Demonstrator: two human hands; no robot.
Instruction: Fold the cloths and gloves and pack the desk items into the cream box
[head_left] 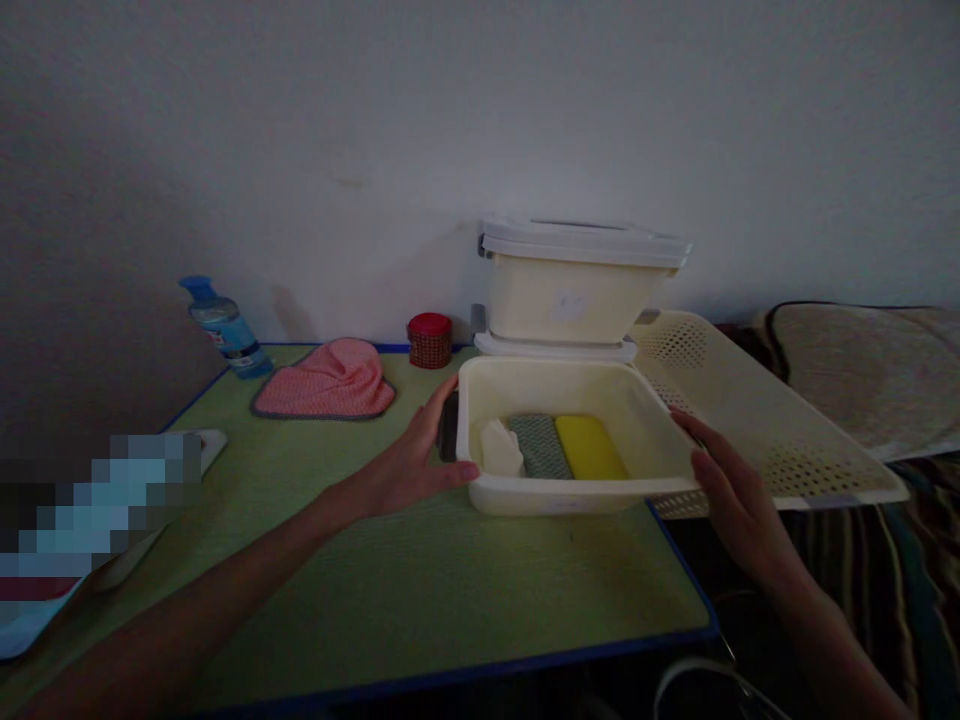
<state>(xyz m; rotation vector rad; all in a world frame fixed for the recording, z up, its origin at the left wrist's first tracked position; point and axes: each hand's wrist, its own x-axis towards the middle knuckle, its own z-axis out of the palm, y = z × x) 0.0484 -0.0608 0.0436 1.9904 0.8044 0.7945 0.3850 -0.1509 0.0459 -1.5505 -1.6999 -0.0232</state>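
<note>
A cream plastic box without its lid stands on the green table. Inside it lie a white cloth, a grey-green cloth and a yellow cloth, side by side. My left hand rests against the box's left wall, fingers stretched along it, thumb at the near corner. My right hand lies against the right wall with its fingers flat. Neither hand holds anything else.
Behind the open box stands a second cream box with a lid. A perforated cream tray leans to the right. A pink cloth, a red jar and a water bottle sit at the back. Bedding lies right.
</note>
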